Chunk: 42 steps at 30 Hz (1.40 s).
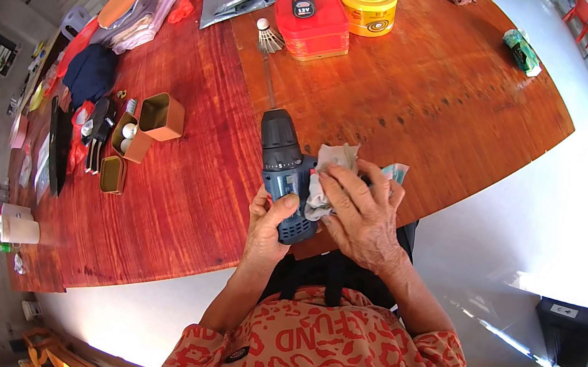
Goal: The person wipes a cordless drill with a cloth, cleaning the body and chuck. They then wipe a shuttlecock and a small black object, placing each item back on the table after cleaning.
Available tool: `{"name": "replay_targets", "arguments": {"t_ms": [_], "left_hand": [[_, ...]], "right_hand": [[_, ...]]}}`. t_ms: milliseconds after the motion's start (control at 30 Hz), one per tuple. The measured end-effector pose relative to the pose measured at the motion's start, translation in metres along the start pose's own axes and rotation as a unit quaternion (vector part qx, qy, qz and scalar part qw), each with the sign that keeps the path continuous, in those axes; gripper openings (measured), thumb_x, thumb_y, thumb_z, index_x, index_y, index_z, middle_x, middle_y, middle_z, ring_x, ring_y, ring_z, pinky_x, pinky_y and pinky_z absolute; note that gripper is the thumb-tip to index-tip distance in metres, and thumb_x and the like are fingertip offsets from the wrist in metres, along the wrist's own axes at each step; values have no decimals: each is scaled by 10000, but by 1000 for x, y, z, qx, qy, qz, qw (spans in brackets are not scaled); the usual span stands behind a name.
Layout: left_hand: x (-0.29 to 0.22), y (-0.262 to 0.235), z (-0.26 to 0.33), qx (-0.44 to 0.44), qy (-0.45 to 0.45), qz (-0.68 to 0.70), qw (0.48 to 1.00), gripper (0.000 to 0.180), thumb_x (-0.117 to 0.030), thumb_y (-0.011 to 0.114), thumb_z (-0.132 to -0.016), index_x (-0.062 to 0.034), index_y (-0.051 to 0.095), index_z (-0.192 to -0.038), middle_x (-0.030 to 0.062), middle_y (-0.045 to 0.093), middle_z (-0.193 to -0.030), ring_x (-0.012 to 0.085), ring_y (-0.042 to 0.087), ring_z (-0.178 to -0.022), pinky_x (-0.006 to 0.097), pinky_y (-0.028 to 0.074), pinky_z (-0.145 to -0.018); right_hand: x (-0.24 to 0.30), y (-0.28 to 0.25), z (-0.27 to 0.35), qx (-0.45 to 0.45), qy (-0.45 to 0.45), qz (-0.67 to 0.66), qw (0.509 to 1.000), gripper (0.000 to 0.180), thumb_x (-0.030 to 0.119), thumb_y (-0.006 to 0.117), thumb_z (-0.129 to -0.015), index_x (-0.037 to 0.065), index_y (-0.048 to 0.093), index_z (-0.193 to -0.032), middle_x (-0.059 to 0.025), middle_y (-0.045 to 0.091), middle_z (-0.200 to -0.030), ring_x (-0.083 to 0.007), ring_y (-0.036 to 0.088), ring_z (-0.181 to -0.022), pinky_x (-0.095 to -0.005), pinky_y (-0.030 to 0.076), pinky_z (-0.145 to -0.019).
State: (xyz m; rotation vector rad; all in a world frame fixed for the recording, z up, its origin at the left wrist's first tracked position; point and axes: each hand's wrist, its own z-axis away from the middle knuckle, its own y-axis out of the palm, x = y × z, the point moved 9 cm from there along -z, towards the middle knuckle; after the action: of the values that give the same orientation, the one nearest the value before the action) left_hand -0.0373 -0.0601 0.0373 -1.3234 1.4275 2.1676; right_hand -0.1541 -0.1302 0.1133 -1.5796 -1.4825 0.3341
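Note:
A blue and black cordless drill is held over the table's near edge, its chuck toward the far side and a long thin bit sticking out of it. My left hand grips the rear of the drill body, thumb on top. Crumpled pale tissue is bunched in my right hand, whose closed fingers press it against the drill's right side by the handle. The handle is mostly hidden behind tissue and fingers. A light green scrap shows beside the right fingers.
Beyond the bit lie a shuttlecock, a red box and a round yellow tin. Small open boxes stand at left, near folded cloths. A green packet rests at the wooden table's right.

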Motion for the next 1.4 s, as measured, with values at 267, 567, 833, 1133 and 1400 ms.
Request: {"name": "replay_targets", "arguments": {"t_ms": [267,567,833,1133,1400], "left_hand": [[7,3,-1,1,-8,10,1000,343,-82,693,-772,-26,582,-1091,108,652,-915,181,670,-703,351,606,-548],[12,-5,1,-4,-25,39,999,328,-180,679,-826,-32,561,-1094,112,644,-911,189,665,-666,362,605,-512],[11,-6,-1,-19,-5,63,998,282,-245,542,-930,-27,559,-1108,87,630,-1039,158,627,-936,326,535,-809],[11,-6,2,0,5,2,1000,321,-207,603,-871,-9,541,-1116,138,640,-935,218,673,-714,378,607,-562],[22,-3,5,9,-18,15,1000,337,-172,634,-843,-13,532,-1121,138,635,-935,208,672,-717,373,608,-562]], "right_hand": [[-37,1,13,-6,56,-110,992,442,148,706,-730,86,570,-1145,-74,516,-1224,-343,449,-1125,-449,400,-898],[-74,-31,17,-132,160,-174,963,387,-1,683,-719,-24,570,-1089,-179,568,-1025,-331,551,-940,-405,477,-790],[24,-2,-2,-103,-74,-72,989,491,132,741,-633,53,601,-1097,-81,528,-1110,-259,511,-989,-372,416,-813],[-16,-23,12,-60,-49,-49,996,426,55,725,-628,14,615,-1038,-106,564,-1047,-286,549,-906,-394,459,-761],[0,-41,-28,-157,-2,-123,980,397,-14,684,-694,13,591,-1079,-143,571,-954,-302,550,-828,-384,461,-716]]}}
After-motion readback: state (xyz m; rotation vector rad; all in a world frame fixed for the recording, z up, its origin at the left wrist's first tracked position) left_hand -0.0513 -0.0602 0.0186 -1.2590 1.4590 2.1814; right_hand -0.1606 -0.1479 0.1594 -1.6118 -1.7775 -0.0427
